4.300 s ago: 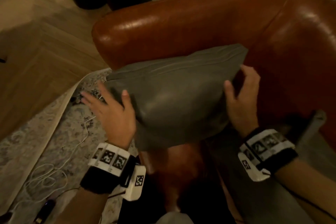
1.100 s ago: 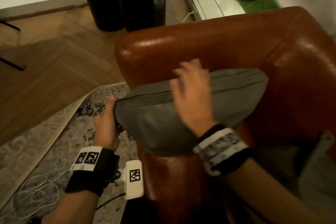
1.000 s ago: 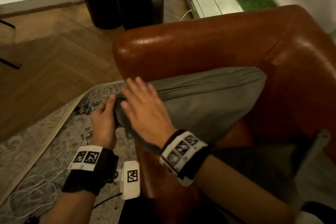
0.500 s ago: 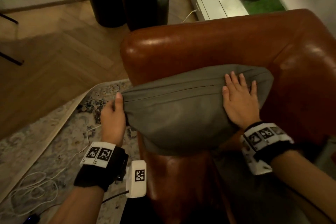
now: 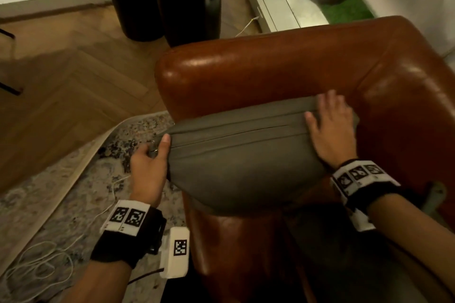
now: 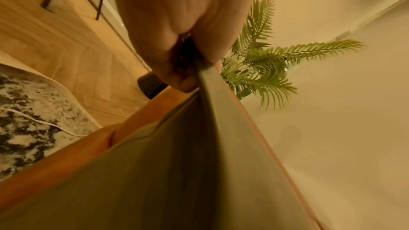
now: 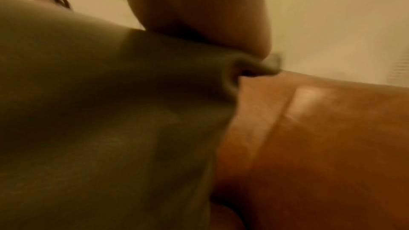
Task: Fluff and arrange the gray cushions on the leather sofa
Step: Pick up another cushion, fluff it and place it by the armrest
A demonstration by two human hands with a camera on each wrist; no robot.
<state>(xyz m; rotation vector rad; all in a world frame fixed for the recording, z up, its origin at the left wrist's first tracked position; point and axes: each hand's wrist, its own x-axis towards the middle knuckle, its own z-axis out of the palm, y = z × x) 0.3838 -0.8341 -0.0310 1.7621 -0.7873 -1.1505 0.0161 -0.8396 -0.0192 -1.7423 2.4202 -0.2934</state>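
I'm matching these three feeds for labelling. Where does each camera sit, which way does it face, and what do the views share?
Head: worn on the head, looking forward and down at the gray cushion on the leather sofa; both forearms, the left hand and right hand show.
Left wrist: looks along the left hand, which pinches the cushion's corner, toward the palm plant.
Right wrist: blurred, looks along the right hand resting on the cushion.
Shared: the cushion and sofa show in all three views.

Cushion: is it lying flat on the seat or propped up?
Propped up. The gray cushion stands on edge against the sofa's arm, the left hand pinching its corner and the right hand pressing flat on its top.
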